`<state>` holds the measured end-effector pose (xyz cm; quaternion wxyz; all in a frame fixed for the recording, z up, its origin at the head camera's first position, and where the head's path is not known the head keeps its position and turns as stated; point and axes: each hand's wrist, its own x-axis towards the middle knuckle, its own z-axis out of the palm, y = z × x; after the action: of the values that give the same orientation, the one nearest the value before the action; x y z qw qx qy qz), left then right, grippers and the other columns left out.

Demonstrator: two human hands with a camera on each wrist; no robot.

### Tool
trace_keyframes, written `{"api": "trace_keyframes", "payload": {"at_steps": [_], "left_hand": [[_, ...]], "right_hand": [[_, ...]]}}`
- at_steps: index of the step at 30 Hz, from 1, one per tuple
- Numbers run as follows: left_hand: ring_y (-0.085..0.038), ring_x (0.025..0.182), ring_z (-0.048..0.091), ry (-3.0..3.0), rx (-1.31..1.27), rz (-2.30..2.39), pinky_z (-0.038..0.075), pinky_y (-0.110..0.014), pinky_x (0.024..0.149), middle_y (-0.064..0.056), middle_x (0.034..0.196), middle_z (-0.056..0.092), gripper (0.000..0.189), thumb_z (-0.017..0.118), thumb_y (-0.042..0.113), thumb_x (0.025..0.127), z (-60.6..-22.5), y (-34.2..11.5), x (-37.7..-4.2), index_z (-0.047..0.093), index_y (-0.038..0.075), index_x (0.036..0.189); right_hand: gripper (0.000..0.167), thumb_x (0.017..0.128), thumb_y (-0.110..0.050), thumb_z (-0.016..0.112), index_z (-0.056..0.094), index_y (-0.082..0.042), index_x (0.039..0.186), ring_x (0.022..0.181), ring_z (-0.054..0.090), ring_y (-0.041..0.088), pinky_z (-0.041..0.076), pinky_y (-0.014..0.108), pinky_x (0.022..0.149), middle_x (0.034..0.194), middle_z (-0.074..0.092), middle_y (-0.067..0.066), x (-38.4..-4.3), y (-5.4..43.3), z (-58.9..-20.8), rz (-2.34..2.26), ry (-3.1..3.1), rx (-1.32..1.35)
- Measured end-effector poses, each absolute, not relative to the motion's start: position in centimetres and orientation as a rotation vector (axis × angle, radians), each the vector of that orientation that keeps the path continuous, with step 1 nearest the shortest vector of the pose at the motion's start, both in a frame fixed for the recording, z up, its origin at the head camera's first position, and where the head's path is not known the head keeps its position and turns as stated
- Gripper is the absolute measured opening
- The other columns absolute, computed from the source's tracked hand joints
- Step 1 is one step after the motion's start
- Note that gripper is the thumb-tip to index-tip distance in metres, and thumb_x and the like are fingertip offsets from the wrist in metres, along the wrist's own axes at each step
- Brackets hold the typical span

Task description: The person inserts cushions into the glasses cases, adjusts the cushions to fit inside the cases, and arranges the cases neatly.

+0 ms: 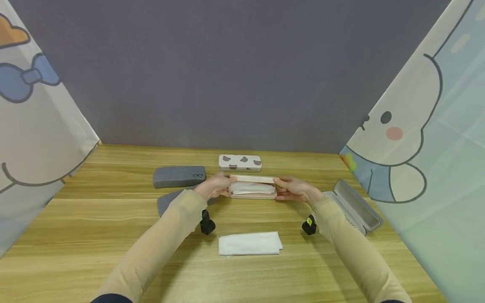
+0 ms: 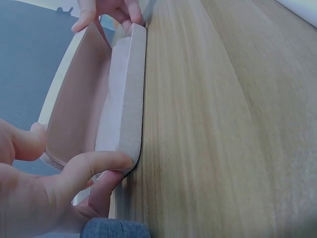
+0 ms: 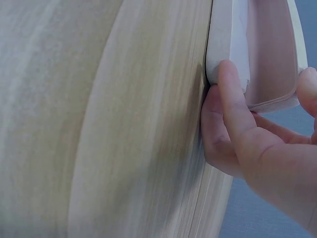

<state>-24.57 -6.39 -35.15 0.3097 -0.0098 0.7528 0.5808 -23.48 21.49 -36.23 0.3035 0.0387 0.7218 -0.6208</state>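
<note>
A pale pink glasses case (image 1: 254, 196) sits half open on the table in front of me, its lid (image 1: 251, 179) tilted up along the far side. Inside lies a folded white cloth (image 1: 251, 188). My left hand (image 1: 217, 186) grips the case's left end, thumb at the lid's edge and fingers on the base. At the opposite end my right hand (image 1: 297, 190) holds it the same way. In the left wrist view the pink lining of the lid (image 2: 81, 99) shows, with the cloth (image 2: 111, 99) below it.
Behind the case is a white case with bear prints (image 1: 240, 163). A grey glasses case (image 1: 178, 176) lies left, with another dark case (image 1: 166, 201) partly under my left arm. An open grey case (image 1: 358, 204) stands right. Nearer me rests a folded white cloth (image 1: 248, 244).
</note>
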Motion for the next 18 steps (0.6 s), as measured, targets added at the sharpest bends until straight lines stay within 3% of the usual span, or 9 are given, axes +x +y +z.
{"api": "trace_keyframes", "payload": {"at_steps": [5, 9, 13, 18], "left_hand": [[-0.017, 0.071, 0.047, 1.994, -0.018, 1.531, 0.042, -0.045, 0.108, -0.024, 0.153, 0.022, 0.065, 0.04, 0.026, 0.104, -35.36, -6.36, -24.49, 0.007, 0.0, 0.153], [-0.026, 0.1, 0.055, 2.003, -0.015, 1.534, 0.043, -0.044, 0.107, -0.024, 0.155, 0.018, 0.064, 0.041, 0.026, 0.104, -35.5, -6.31, -24.3, 0.008, -0.001, 0.153], [-0.036, 0.132, 0.043, 2.003, -0.005, 1.54, 0.041, -0.046, 0.108, -0.024, 0.157, 0.014, 0.063, 0.04, 0.025, 0.104, -35.46, -6.26, -24.17, 0.009, -0.002, 0.152], [-0.037, 0.134, 0.039, 2.0, -0.008, 1.545, 0.04, -0.046, 0.109, -0.023, 0.158, 0.014, 0.063, 0.04, 0.025, 0.104, -35.34, -6.22, -24.28, 0.009, 0.0, 0.153]], "right_hand": [[0.08, 0.1, -0.033, 0.046, -0.004, 0.002, 0.152, 0.137, 0.035, 0.043, 0.05, 0.035, 0.1, 0.149, 0.025, 0.035, -23.44, 21.58, -36.41, -1.645, 1.918, 0.087], [0.08, 0.101, -0.032, 0.045, -0.005, 0.002, 0.152, 0.138, 0.033, 0.044, 0.049, 0.037, 0.101, 0.15, 0.024, 0.035, -23.29, 21.62, -36.56, -1.642, 1.921, 0.071], [0.078, 0.101, -0.031, 0.044, -0.005, 0.003, 0.152, 0.138, 0.032, 0.044, 0.047, 0.039, 0.103, 0.15, 0.023, 0.036, -23.22, 21.67, -36.56, -1.637, 1.931, 0.05], [0.078, 0.101, -0.031, 0.044, -0.005, 0.002, 0.152, 0.139, 0.032, 0.044, 0.048, 0.037, 0.103, 0.15, 0.023, 0.035, -23.36, 21.72, -36.46, -1.63, 1.937, 0.057]]}}
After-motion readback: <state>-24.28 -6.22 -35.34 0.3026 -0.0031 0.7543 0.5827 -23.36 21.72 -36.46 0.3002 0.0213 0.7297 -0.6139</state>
